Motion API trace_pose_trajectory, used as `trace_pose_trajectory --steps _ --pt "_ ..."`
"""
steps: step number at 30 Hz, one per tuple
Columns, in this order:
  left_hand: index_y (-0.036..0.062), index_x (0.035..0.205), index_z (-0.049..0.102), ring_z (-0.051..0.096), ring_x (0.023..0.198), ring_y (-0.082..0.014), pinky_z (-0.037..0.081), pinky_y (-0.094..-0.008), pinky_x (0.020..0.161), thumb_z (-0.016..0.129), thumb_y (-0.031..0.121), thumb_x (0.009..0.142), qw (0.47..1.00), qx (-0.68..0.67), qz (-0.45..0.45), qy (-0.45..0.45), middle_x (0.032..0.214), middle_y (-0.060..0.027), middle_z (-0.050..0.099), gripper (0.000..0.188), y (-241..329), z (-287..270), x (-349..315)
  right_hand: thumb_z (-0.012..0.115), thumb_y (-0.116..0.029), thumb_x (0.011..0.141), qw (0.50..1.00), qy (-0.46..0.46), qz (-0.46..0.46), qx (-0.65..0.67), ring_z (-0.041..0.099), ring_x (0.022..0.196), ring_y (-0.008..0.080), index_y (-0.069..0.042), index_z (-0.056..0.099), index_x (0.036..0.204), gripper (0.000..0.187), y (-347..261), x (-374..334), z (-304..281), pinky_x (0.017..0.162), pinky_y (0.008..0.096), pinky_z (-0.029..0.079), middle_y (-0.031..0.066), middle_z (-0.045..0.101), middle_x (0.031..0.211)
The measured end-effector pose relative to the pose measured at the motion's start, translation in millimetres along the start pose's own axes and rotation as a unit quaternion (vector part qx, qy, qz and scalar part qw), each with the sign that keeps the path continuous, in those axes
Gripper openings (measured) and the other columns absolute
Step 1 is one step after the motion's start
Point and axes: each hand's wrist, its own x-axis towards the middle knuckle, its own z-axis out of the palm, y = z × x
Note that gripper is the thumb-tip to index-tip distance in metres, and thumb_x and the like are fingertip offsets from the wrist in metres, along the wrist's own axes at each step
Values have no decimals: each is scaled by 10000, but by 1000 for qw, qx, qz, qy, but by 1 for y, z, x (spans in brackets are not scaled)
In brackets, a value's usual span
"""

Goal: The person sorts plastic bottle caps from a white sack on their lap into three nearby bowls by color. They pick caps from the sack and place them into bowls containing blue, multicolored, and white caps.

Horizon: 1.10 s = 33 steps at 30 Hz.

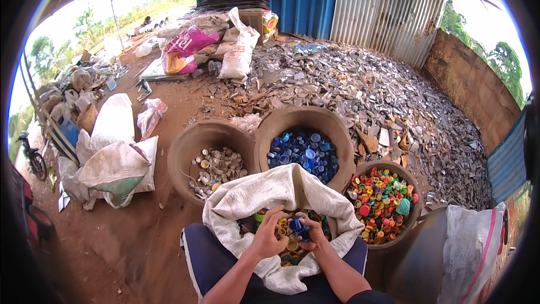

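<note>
A white woven sack with its rim rolled down stands between my knees, its mouth wide. Mixed bottle caps in several colours show inside. Over the mouth, my right hand is closed around dark blue bottle caps, which face my other hand. Just left of them is my left hand, its fingers curved and thumb apart, with nothing visible between them. The palms are partly hidden.
Beyond the sack stand a tub of white caps, a tub of blue caps and a tub of red, yellow and green caps. Filled sacks lie at left. Scrap pieces cover the ground behind. A grey sack stands at right.
</note>
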Motion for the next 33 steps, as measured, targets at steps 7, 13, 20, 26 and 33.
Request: trace_pose_trajectory --steps 7,13,20,26,33 --pt "34 1156 523 553 1057 -287 512 -329 810 638 39 674 998 7 -53 15 1255 -153 475 495 -18 -11 14 568 -271 868 983 10 -169 73 594 828 308 -64 480 1067 301 -118 71 62 608 406 561 127 579 929" --pt "12 1166 503 543 1070 -336 470 -364 910 662 95 685 995 41 -65 -66 1214 -187 483 513 -25 -11 13 553 -305 889 937 205 -260 107 486 1167 356 -48 357 1316 535 -146 81 97 943 544 451 198 485 1212" --pt "22 1203 460 469 1107 -392 444 -462 903 654 138 639 955 226 -147 -124 1180 -188 449 608 -30 -15 6 623 -169 864 894 213 -151 -366 645 708 215 -23 573 1022 221 -69 20 20 619 347 533 121 639 852" --pt "88 1319 408 372 1213 -484 452 -549 900 707 205 628 895 326 -266 -146 1355 -195 346 762 -30 -6 12 529 -417 876 639 260 -28 -724 555 1102 386 -13 564 1187 511 -22 4 19 940 411 429 245 601 1142" --pt "182 1432 284 337 1206 -565 453 -533 939 814 338 498 867 308 -283 -272 1462 -187 129 1085 -50 2 13 492 -453 898 689 191 -31 -698 484 1226 345 -50 426 1341 603 -17 20 11 1005 387 376 232 525 1286"
